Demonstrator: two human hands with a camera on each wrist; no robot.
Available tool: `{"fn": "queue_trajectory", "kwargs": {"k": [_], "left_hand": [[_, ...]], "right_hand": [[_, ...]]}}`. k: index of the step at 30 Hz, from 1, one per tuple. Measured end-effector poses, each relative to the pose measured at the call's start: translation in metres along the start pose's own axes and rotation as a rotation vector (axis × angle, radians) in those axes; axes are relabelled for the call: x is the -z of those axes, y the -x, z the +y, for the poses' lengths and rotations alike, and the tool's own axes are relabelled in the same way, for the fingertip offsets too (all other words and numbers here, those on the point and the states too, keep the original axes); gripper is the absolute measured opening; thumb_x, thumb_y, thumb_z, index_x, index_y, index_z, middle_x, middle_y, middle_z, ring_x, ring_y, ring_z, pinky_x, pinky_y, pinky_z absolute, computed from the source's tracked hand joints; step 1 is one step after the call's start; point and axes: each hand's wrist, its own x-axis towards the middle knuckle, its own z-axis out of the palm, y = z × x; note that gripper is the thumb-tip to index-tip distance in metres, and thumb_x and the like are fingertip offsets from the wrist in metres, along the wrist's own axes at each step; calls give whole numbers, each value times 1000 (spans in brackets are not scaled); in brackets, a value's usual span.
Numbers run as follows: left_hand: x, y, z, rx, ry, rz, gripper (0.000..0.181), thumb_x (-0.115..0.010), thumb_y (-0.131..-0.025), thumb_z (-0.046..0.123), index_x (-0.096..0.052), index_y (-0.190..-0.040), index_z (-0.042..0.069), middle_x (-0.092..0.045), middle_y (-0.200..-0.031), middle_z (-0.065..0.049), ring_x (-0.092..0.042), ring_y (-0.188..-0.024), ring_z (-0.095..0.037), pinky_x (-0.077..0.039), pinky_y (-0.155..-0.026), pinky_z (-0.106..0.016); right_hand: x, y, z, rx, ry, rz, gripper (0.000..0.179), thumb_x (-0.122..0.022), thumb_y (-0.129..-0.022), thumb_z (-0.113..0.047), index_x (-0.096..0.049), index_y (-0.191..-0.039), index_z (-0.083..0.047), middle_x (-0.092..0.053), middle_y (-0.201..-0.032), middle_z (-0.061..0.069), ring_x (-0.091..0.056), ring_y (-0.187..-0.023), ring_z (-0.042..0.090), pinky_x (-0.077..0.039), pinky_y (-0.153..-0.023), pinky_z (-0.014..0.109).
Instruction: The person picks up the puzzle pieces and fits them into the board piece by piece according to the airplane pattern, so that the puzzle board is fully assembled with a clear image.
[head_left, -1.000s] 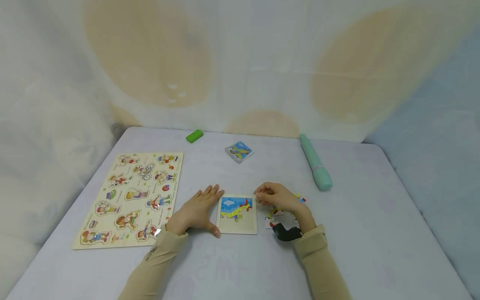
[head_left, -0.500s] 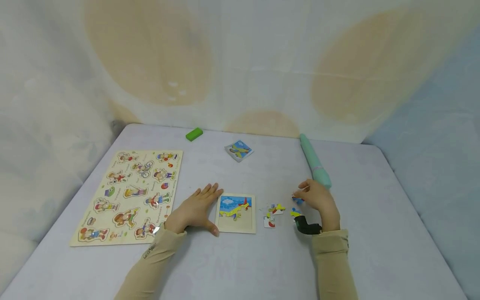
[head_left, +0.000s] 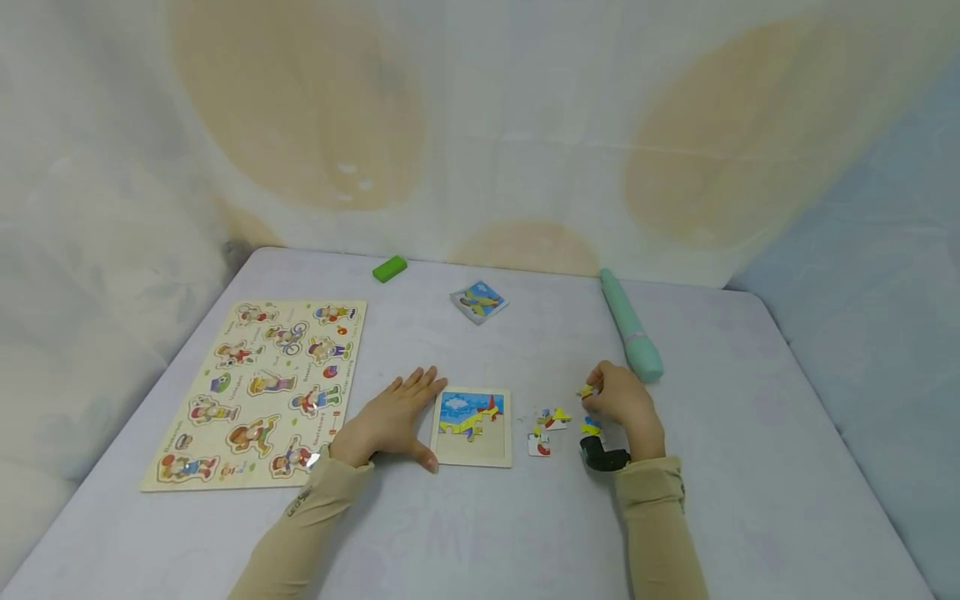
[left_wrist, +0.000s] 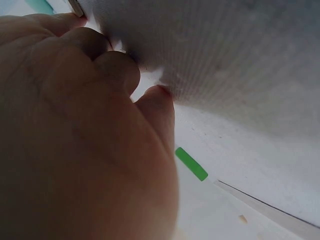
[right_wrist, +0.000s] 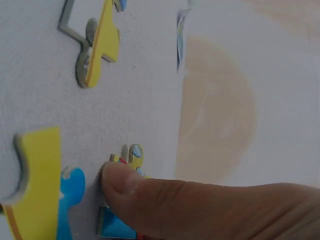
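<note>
My left hand (head_left: 390, 421) lies with fingers spread at the left edge of a small wooden jigsaw board (head_left: 472, 458), its thumb and forefinger along the frame. An aeroplane picture fills the upper part of the board; bare wood shows below. To the right, my right hand (head_left: 624, 400) has a yellow and red jigsaw piece (head_left: 586, 391) at its fingertips. From the right wrist, the thumb (right_wrist: 122, 182) covers much of that piece, and a blue piece (right_wrist: 116, 225) shows below it. Loose yellow and white pieces (head_left: 553, 419) lie between hand and board.
A large wooden peg puzzle (head_left: 258, 392) with sports figures lies at the left. Farther back are a green block (head_left: 389, 268), a small aeroplane picture card (head_left: 480, 301) and a mint-green tapered stick (head_left: 630, 325). A fabric backdrop (head_left: 525, 125) rises behind the table.
My right hand has gone from the board's right edge out to the loose pieces, then shifted slightly left, with a yellow and red piece now at its fingertips. The left hand stays by the board.
</note>
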Motion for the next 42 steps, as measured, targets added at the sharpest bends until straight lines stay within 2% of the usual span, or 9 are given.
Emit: {"fn": "queue_trajectory", "kwargs": {"k": [5, 9, 19, 27, 37, 42], "left_hand": [[-1, 0, -1, 1, 0, -3, 126, -89, -56, 51, -24, -153, 6, -14, -162, -17, -9, -151, -35, -12, -122, -54], [-2, -1, -3, -5, -3, 2, 126, -89, -55, 52, -25, -153, 5, -15, -162, -18, -10, -151, -36, -13, -122, -55], [0, -1, -1, -4, -10, 2, 126, -89, -55, 53, -26, -153, 6, -16, -162, -16, -10, -151, -35, -14, -122, -54], [1, -1, 0, -4, -11, 5, 125, -89, -55, 52, -26, -153, 5, -17, -162, -17, -11, -151, -36, -14, -122, -55], [2, 0, 0, -7, -6, 6, 126, -89, -55, 52, -26, -153, 5, -17, -162, -18, -12, -151, -37, -15, -121, -56], [2, 1, 1, -10, -2, 11, 125, -89, -55, 51, -27, -152, 4, -17, -161, -19, -12, -150, -37, -15, -121, -56]], "right_hand": [[0, -1, 2, 20, -85, -1, 20, -68, -83, -5, -59, -101, -1, -62, -89, 13, -56, -78, 22, -43, -61, 27], [1, -2, 0, 50, -145, 3, 15, -64, -88, -6, -63, -103, -2, -68, -94, 15, -61, -81, 23, -47, -64, 27], [-1, -7, -8, 139, -272, -17, 22, -65, -89, -14, -67, -107, -3, -72, -100, 18, -67, -89, 25, -54, -74, 32], [-9, -8, -19, 157, -359, -81, 21, -69, -89, -19, -66, -103, -3, -73, -89, 9, -64, -78, 15, -52, -69, 26], [-26, -9, -38, 214, -452, -187, 20, -70, -88, -19, -65, -99, -3, -72, -87, 9, -65, -76, 19, -54, -69, 28], [-37, -6, -48, 250, -449, -228, 17, -71, -87, -16, -66, -95, -3, -69, -81, 10, -56, -66, 18, -46, -57, 26]]}}
